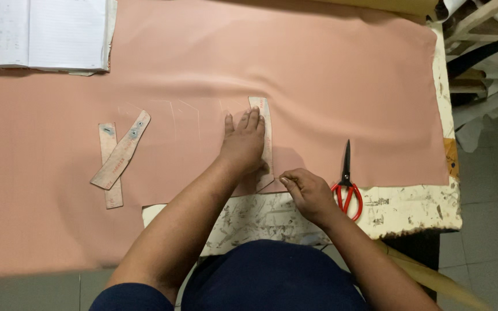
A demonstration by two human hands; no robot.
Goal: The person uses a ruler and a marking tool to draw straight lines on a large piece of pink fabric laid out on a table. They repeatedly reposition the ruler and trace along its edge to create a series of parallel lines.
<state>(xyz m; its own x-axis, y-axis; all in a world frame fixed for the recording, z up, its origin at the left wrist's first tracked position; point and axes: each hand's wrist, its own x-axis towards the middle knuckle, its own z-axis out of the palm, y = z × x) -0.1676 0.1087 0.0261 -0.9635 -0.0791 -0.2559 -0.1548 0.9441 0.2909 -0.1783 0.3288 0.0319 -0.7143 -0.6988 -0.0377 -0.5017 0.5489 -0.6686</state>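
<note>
My left hand (243, 141) presses flat, fingers open, on a cardboard pattern strip (265, 135) over pink fabric (329, 86), while my right hand (309, 193) is curled closed at its lower end, whatever it pinches hidden.

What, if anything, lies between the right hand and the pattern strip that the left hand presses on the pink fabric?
Nothing visible. The right hand sits at the lower end of the pattern strip, fingertips at its edge. The left hand lies flat on the strip above. The scissors lie off to the right on the pink fabric.

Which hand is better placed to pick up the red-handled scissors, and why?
Right. The right hand lies just beside the scissors, while the left hand presses flat on the pattern strip.
</note>
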